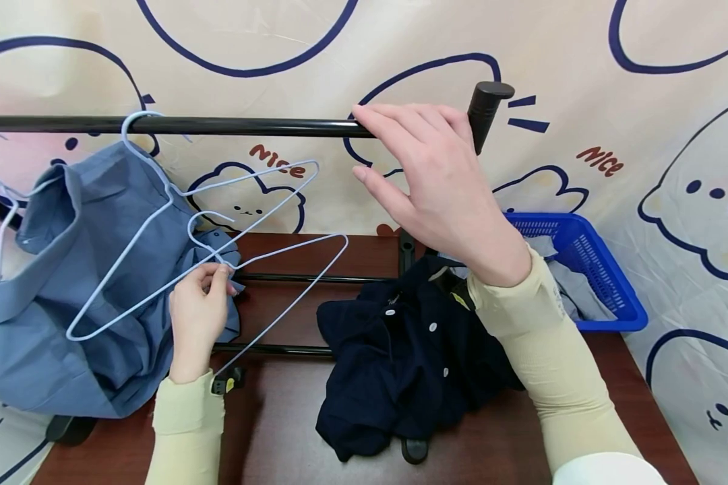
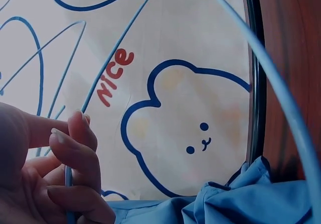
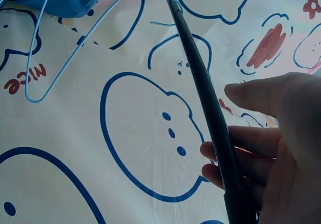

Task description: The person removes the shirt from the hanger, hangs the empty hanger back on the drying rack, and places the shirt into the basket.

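My left hand [image 1: 200, 310] pinches a thin light-blue hanger [image 1: 343, 237] near its hook, thumb against fingertips. In the left wrist view, curled fingers [image 2: 75, 158] lie around a blue wire. A second light-blue hanger [image 1: 124, 128] hangs by its hook from the black rail [image 1: 249, 126], overlapping the held one in the head view. Behind both hangs a blue garment [image 1: 109, 269], at the left. My right hand [image 1: 439, 175] rests on the rail near its right end, fingers extended over it; the right wrist view shows the thumb [image 3: 251, 94] apart from the rail.
A dark navy garment [image 1: 400, 377] with white buttons lies crumpled below the rail, over the rack's lower part. Right of it stands a blue plastic basket [image 1: 607, 269] with grey cloth inside. The brown tabletop [image 1: 279, 417] lies beneath, with a patterned curtain [image 1: 673, 87] behind.
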A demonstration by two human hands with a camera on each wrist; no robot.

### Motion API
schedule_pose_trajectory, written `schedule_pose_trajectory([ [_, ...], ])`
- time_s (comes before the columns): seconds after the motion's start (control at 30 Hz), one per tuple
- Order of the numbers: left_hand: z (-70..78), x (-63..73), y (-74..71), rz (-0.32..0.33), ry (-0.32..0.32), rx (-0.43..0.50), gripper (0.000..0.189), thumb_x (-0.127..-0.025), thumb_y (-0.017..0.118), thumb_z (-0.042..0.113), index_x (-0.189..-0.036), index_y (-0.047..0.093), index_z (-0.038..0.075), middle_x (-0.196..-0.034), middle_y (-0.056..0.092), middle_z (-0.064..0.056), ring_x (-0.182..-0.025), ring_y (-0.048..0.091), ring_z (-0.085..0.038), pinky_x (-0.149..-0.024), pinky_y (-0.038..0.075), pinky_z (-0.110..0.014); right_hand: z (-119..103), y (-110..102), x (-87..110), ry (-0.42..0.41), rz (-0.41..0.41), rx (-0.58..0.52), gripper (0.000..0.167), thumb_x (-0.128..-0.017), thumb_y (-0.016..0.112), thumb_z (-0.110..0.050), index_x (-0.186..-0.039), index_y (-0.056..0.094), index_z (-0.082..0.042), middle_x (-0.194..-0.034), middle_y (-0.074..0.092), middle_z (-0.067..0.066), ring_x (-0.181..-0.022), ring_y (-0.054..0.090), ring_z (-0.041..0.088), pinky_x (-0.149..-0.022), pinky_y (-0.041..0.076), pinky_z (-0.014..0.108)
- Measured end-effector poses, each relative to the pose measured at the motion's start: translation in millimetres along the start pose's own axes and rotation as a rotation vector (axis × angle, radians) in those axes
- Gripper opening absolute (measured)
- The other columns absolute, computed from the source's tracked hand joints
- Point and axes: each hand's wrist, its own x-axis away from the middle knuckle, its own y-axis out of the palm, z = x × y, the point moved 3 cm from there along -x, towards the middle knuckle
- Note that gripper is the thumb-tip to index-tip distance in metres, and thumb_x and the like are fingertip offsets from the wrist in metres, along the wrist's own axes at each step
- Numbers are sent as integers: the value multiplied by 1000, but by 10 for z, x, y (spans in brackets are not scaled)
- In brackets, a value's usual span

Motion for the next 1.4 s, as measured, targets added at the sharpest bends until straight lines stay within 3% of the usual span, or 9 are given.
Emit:
schedule_pose_trajectory([
  [0.1, -5, 27, -20, 11, -8, -3, 29, -106, 53, 25, -103, 74, 7, -74, 70, -6, -63, 50, -11, -59, 32, -29, 14, 0, 10, -1, -2, 3, 54, -102, 63, -36, -147, 55, -8, -143, 58, 7, -131, 49, 23, -109, 25, 41],
  [0.27, -44, 61, -46, 16, -23, -14, 31, -106, 52, 27, -103, 74, 6, -74, 70, -5, -60, 48, -14, -57, 32, -29, 28, -20, 17, -21, -23, 1, 56, -102, 63, -35, -149, 52, -7, -146, 55, 7, -132, 47, 24, -110, 24, 41],
  [0.43, -124, 97, -60, -1, -59, -37, 32, -106, 51, 28, -103, 74, 6, -77, 71, -6, -61, 48, -15, -58, 32, -30, 28, -65, -3, -41, -84, -38, 59, -101, 64, -33, -151, 48, -5, -150, 51, 9, -136, 43, 25, -112, 22, 41],
  [0.7, -205, 104, -104, 21, -53, -25, 32, -106, 51, 28, -106, 73, 5, -79, 72, -9, -66, 49, -9, -59, 31, -26, 32, -119, -30, -35, -173, -29, 64, -101, 64, -34, -155, 42, -6, -154, 46, 8, -140, 39, 23, -115, 19, 40],
  [0.87, -335, 106, -160, 29, -128, -45, 33, -106, 51, 30, -108, 73, 6, -76, 72, -3, -73, 52, -7, -67, 34, -25, 37, -120, -12, -31, -177, -28, 65, -101, 64, -35, -154, 43, -6, -153, 47, 9, -138, 40, 24, -115, 19, 41],
  [1.03, -483, 95, -275, 43, -202, -37, 35, -106, 50, 32, -111, 73, 6, -69, 68, 6, -55, 51, -1, -68, 34, -23, 40, -107, -4, -26, -178, -25, 65, -101, 64, -36, -154, 43, -6, -153, 47, 8, -138, 41, 24, -114, 19, 41],
  [1.1, -535, 87, -331, 58, -224, -9, 34, -106, 51, 32, -110, 73, 5, -67, 67, 9, -46, 51, -1, -63, 35, -22, 40, -104, -3, -29, -173, -26, 65, -101, 65, -36, -154, 44, -6, -153, 47, 8, -137, 41, 24, -114, 19, 41],
  [1.27, -634, 81, -454, 115, -280, 120, 25, -104, 59, 26, -109, 74, 6, -68, 66, 16, -45, 52, -6, -49, 38, -19, 40, -100, 1, -34, -165, -28, 66, -100, 65, -36, -154, 44, -5, -153, 47, 9, -137, 41, 25, -114, 19, 41],
  [1.4, -658, 94, -531, 157, -237, 162, 22, -104, 61, 23, -107, 75, 5, -70, 67, 16, -46, 53, -6, -47, 39, -17, 39, -98, 1, -31, -166, -30, 66, -100, 66, -36, -154, 43, -6, -153, 47, 8, -137, 41, 24, -114, 19, 41],
])
